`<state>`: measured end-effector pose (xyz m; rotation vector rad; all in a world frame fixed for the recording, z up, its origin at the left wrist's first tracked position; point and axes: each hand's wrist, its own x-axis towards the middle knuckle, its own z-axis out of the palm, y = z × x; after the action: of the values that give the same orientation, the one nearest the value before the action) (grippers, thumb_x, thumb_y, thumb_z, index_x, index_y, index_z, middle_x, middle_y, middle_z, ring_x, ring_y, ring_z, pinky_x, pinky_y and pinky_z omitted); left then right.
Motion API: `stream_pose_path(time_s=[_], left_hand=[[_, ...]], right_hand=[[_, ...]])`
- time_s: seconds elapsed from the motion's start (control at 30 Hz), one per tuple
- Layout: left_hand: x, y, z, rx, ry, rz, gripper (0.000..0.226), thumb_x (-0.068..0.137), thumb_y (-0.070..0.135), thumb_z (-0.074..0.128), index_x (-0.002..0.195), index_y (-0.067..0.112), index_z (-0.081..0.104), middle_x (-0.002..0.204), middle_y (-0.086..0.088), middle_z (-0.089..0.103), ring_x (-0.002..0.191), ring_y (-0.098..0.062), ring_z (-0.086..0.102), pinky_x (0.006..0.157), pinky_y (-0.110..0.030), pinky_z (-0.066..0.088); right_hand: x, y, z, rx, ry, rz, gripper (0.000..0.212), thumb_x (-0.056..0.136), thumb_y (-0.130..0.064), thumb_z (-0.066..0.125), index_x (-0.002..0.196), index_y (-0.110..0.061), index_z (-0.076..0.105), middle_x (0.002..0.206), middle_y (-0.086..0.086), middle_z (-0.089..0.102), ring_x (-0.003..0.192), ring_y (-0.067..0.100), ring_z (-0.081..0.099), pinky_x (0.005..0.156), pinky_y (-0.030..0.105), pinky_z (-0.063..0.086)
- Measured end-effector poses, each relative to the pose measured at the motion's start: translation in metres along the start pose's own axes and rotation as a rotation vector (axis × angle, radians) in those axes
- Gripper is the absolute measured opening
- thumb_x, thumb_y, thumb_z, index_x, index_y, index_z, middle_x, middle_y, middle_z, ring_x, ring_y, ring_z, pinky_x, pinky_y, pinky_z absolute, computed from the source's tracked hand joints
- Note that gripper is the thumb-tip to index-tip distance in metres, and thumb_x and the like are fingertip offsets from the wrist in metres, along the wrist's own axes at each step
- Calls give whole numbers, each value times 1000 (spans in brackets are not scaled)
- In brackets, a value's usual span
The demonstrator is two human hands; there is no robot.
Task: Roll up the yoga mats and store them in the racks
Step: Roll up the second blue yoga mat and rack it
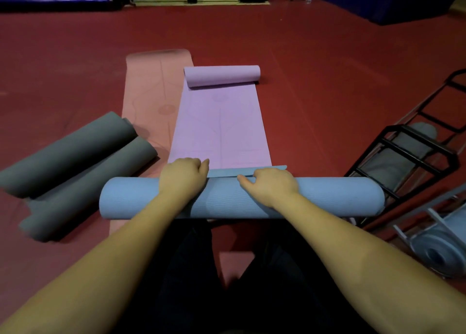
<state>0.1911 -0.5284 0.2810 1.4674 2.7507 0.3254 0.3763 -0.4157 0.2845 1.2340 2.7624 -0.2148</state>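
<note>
Behind the blue mat roll point(242, 197), both hands' fingertips curl over its far side out of sight, so the left hand point(182, 176) and right hand point(272, 185) show only their backs. The roll covers the purple mat's point(219, 129) near end. Left of the roll, the two grey rolls point(75, 167) run off the picture's edge. Right of it, the black rack point(413, 154) is cut by the frame, and the mat inside shows only between bars.
</note>
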Motion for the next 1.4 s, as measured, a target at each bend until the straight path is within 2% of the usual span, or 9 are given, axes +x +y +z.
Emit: stream_pose_path(time_s=[0.13,0.3,0.47,0.73,0.83,1.03,1.17,1.3,1.4], left_hand=[[-31,-5,16,118,9,85,58,94,59,26,77,15,60,84,-9,68,85,-33,61,79,-42,41],[-25,-1,4,115,-108,21,65,94,63,19,95,17,64,102,-5,66,103,-27,57,92,-45,38],[-32,3,-10,135,-137,17,59,100,59,23,100,17,64,111,-6,67,109,-27,57,94,-45,35],[-46,15,-25,51,-357,-58,65,100,62,17,109,18,65,123,-8,65,116,-29,57,94,-41,37],[-30,15,-28,16,-463,-86,68,100,62,18,122,15,64,135,-11,59,124,-30,53,96,-40,39],[11,11,-27,-29,-691,-63,68,104,55,24,147,6,42,158,-16,31,144,-30,32,116,-37,23],[36,5,-14,-87,-756,-94,63,101,55,39,145,10,47,156,-10,37,142,-26,36,115,-37,24],[48,3,-2,-117,-776,-152,70,95,64,41,143,13,49,154,-8,40,140,-27,38,116,-43,26],[47,8,2,-69,-610,-127,67,102,58,27,137,8,55,148,-15,47,134,-32,44,112,-42,32]], right_hand=[[17,3,-5,31,-110,25,76,92,-70,22,113,-14,68,119,10,66,109,30,60,79,37,40],[26,1,-10,42,-177,24,82,88,-73,20,117,-13,67,123,13,64,110,31,59,83,38,42],[17,0,-22,41,-276,12,80,90,-71,22,125,-12,64,132,16,59,116,32,56,93,39,43],[5,7,-26,125,-534,36,74,95,-69,27,138,-16,55,148,10,47,130,27,48,105,38,34],[10,7,-24,115,-456,4,67,97,-65,27,131,-18,61,142,11,54,125,28,51,104,39,39],[-7,3,-10,102,-25,-115,50,98,-56,35,100,-19,68,112,8,66,106,30,58,84,37,46],[-29,2,9,-31,151,-107,70,90,-67,23,119,-19,64,117,6,66,110,30,58,94,40,40],[-25,6,19,-89,187,-76,71,86,-67,20,108,-19,68,101,6,71,97,30,64,85,41,44],[-16,4,14,-115,190,-45,73,84,-67,15,105,-22,69,100,4,71,97,29,63,82,38,43]])
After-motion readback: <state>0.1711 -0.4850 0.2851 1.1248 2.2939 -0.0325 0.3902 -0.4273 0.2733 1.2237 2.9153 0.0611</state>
